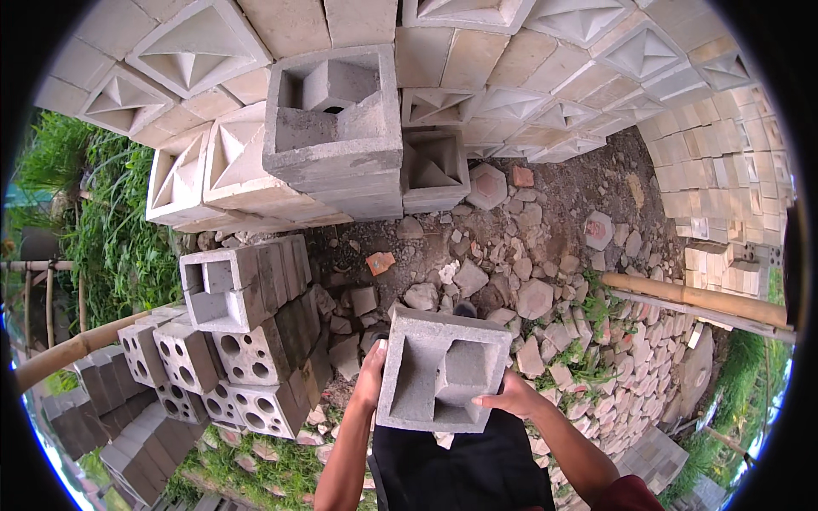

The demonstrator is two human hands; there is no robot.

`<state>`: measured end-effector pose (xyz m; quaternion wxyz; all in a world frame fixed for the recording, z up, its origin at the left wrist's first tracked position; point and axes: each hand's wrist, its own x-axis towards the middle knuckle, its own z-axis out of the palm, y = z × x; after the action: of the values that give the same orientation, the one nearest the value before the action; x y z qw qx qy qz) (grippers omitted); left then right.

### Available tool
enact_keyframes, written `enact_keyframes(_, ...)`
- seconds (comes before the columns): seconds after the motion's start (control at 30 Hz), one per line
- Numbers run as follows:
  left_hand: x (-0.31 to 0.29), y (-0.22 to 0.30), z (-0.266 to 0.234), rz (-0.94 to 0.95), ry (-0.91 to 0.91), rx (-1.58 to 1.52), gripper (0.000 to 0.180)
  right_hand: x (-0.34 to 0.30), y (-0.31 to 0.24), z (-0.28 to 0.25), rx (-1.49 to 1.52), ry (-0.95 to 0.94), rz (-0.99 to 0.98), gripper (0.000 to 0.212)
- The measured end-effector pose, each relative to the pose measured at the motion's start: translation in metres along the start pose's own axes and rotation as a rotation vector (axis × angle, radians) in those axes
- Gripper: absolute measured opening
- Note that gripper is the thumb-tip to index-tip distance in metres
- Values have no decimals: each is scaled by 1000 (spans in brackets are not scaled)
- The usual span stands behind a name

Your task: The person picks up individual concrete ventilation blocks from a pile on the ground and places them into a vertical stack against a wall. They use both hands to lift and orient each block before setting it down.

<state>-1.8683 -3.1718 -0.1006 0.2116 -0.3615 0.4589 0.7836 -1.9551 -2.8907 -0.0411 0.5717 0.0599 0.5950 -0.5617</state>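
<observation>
Between both hands I hold a grey concrete ventilation block (407,375), squarish, with a raised rim and a stepped hollow face turned up. My left hand (371,375) grips its left side, with the fingers mostly hidden underneath. My right hand (509,397) clasps the lower right side, its thumb over the rim. The block is held in front of my dark trousers, above the rubble ground. Farther off, a similar grey ventilation block (332,153) sits on top of a stack beside pale blocks (243,162).
To the left, grey blocks with round holes (256,409) are piled under another ventilation block (220,289). Stacked pale blocks (503,60) form a wall ahead. Broken stones (532,298) cover the ground. Bamboo poles (699,298) cross at right and left (77,349).
</observation>
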Motion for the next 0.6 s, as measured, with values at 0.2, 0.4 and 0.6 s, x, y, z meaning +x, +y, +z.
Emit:
enact_keyframes(0.2, 63, 12, 36, -26, 189, -70, 61, 54, -19, -64, 153, -101, 86, 72)
enact_keyframes(0.4, 130, 47, 75, 34, 331, -157, 48, 114, -68, -137, 7, -73, 357, 47)
enact_keyframes(0.6, 204, 62, 61, -7, 399, -471, 65, 172, -135, -204, -52, -25, 378, 39)
